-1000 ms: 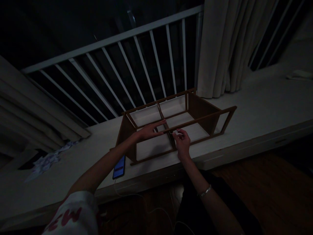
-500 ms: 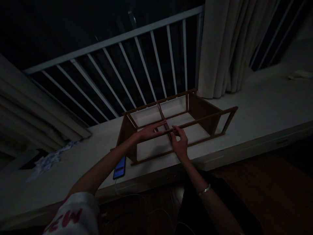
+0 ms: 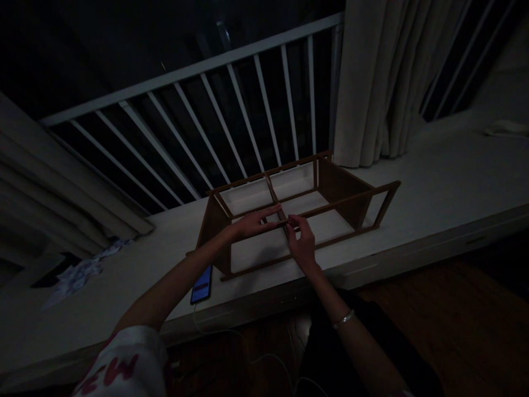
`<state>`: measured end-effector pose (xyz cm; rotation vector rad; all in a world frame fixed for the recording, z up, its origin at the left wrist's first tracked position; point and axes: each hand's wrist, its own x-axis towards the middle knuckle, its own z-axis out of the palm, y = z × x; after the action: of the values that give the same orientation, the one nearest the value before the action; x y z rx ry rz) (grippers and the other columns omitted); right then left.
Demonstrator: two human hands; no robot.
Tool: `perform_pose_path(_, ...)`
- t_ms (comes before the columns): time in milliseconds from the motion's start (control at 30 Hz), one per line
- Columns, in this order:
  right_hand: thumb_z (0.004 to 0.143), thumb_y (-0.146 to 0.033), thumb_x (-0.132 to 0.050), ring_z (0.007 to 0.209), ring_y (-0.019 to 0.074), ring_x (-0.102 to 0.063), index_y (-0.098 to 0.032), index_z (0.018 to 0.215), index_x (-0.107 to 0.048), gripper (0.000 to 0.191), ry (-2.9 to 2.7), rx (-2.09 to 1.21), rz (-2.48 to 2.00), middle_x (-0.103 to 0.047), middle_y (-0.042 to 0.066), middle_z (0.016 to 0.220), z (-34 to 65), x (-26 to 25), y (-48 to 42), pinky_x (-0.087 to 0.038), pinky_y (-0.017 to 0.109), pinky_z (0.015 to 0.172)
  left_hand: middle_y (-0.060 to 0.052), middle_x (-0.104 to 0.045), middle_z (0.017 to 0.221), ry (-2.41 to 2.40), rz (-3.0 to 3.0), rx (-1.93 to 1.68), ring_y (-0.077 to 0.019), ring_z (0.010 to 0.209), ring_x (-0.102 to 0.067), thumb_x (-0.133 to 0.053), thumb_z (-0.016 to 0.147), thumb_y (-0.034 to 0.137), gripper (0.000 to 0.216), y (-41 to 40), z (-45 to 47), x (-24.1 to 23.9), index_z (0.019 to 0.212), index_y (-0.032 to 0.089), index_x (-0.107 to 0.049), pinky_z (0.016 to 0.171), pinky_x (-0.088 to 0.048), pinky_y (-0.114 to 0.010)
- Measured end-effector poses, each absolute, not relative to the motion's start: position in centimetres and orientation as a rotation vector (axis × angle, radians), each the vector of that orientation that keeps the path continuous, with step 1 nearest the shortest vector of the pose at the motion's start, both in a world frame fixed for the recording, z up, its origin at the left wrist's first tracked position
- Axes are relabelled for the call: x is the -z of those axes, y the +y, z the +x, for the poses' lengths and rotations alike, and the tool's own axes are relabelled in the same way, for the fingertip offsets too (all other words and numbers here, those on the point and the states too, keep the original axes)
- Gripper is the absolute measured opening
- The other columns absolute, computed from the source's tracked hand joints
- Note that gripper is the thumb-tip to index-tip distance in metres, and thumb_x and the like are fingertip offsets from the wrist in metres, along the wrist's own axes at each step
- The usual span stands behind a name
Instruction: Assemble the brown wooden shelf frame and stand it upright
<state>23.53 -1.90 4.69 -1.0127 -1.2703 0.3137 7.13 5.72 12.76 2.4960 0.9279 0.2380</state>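
Note:
A brown wooden shelf frame [image 3: 349, 201] lies on its side on a pale ledge, its middle board [image 3: 270, 188] crossing between the long rails. My left hand [image 3: 252, 223] reaches over the near upper rail at that board, fingers stretched along it and thumb apart, holding the frame there. Just to its right, my right hand [image 3: 302, 240] is closed in a pinch against the rail where the board meets it. Whatever sits between those fingertips is too small and dark to make out.
A lit phone [image 3: 201, 285] with a white cable [image 3: 231, 331] lies by the frame's left end. Behind stands a white railing [image 3: 198, 71], with curtains [image 3: 367, 82] on both sides. Crumpled patterned cloth or paper [image 3: 78, 278] is at the left. The pale ledge [image 3: 438, 193] extends right.
My right hand has shifted slightly left along the rail, its fingertips drawn closer together. The left hand and the shelf frame stay where they were.

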Motion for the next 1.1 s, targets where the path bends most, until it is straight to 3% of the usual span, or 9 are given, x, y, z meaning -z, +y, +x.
perform_pose_path(267, 0.087, -0.017, -0.042, 0.094, 0.0199, -0.052, -0.025, 0.112, -0.057, 0.03, -1.427, -0.159, -1.026, -0.059, 0.006, 0.097, 23.6, -4.7, -2.0, -0.043, 0.037, 0.084, -0.002, -0.022, 0.148, 0.934, 2.472, -0.262, -0.0245, 0.129, -0.036, -0.043, 0.081, 0.054, 0.064, 5.7, 7.1, -12.6, 0.137, 0.03, -0.024, 0.097, -0.039, -0.035)
perform_pose_path(867, 0.083, -0.01, -0.048, 0.084, 0.0175, -0.048, -0.034, 0.113, -0.059, 0.041, -1.638, 0.016, -1.135, -0.052, 0.005, 0.088, 23.8, -3.1, -1.5, -0.037, 0.031, 0.074, -0.003, -0.021, 0.147, 0.9, 2.469, -0.273, -0.0261, 0.129, -0.036, -0.044, 0.079, 0.056, 0.068, 6.1, 7.1, -12.5, 0.137, 0.029, -0.024, 0.099, -0.039, -0.037)
perform_pose_path(1100, 0.085, -0.021, -0.051, 0.08, 0.0168, -0.051, -0.029, 0.104, -0.065, 0.025, -1.578, 0.022, -1.185, -0.055, 0.005, 0.084, 23.8, -3.1, -1.8, -0.037, 0.03, 0.072, -0.003, -0.019, 0.148, 0.929, 2.459, -0.277, -0.025, 0.124, -0.042, -0.045, 0.079, 0.055, 0.066, 6.0, 7.1, -12.4, 0.137, 0.031, -0.023, 0.093, -0.042, -0.037)
